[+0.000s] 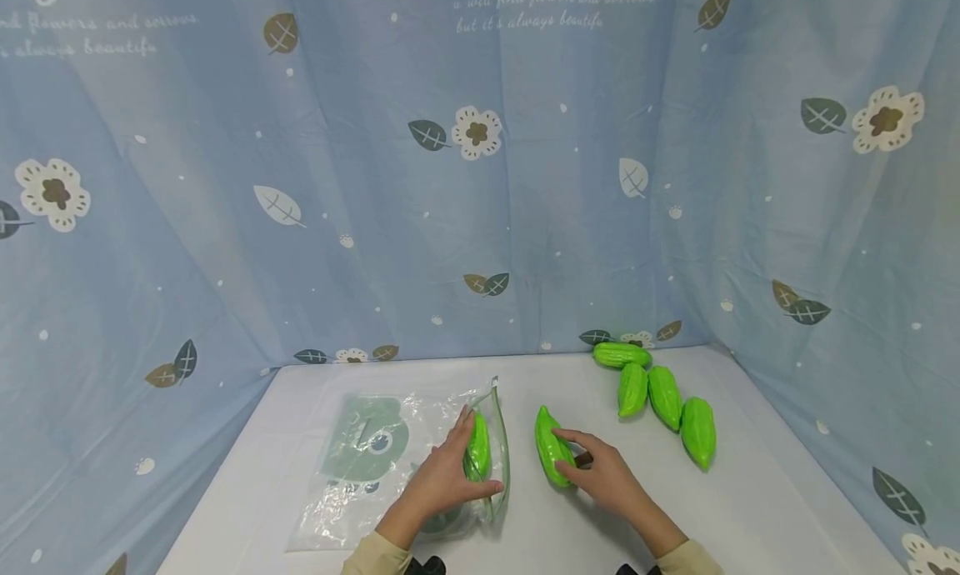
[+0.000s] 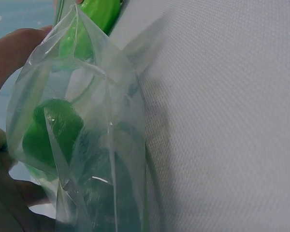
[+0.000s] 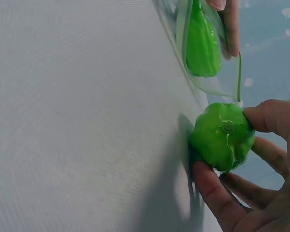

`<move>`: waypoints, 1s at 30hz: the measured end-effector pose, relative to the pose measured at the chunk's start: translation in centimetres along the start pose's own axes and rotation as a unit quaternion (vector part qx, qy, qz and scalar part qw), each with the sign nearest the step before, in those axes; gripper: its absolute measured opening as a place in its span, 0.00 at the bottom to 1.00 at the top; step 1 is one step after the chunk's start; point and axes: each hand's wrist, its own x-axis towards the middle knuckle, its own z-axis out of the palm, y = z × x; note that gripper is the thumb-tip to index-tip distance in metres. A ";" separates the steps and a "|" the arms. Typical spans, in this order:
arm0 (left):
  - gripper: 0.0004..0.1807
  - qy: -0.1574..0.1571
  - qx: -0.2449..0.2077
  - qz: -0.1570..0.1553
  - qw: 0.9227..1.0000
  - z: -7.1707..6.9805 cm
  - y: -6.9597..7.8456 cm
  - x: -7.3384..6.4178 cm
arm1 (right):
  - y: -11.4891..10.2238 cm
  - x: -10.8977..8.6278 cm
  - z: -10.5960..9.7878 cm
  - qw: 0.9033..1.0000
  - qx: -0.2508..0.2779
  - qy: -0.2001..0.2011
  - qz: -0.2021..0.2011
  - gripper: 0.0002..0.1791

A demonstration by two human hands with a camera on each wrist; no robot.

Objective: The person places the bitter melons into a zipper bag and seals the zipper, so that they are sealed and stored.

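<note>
A clear zip bag point(image 1: 427, 417) with a green bear print lies on the white table, its mouth facing right. One bright green toy bitter melon point(image 1: 478, 446) is just inside the mouth. My left hand point(image 1: 442, 472) is at that mouth, thumb and fingers spread wide apart along the bag's edge and around the melon inside. Fingers and thumb of my right hand point(image 1: 600, 471) pinch a second bitter melon point(image 1: 551, 448), right of the bag. Its rounded end point(image 3: 222, 137) shows between the fingertips in the right wrist view.
At the table's back right several more bitter melons point(image 1: 664, 398) lie loosely grouped. A blue curtain point(image 1: 480, 225) with leaf and flower prints hangs behind the table and along both sides. White table surface point(image 2: 222, 121) fills the right of the left wrist view.
</note>
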 end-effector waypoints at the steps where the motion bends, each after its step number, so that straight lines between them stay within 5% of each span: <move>1: 0.66 0.000 0.001 0.000 1.000 0.0 0.0 0.0 | 0.1 0.0 0.0 1.000 0.005 0.000 0.001 0.29; 16: 0.66 -0.002 -0.004 -0.003 1.000 0.0 0.2 0.0 | 0.2 0.0 0.4 0.999 0.033 0.019 -0.020 0.28; 30: 0.65 0.000 -0.007 0.000 1.000 0.0 0.2 0.0 | -0.2 0.6 1.4 0.995 0.034 -0.009 -0.097 0.28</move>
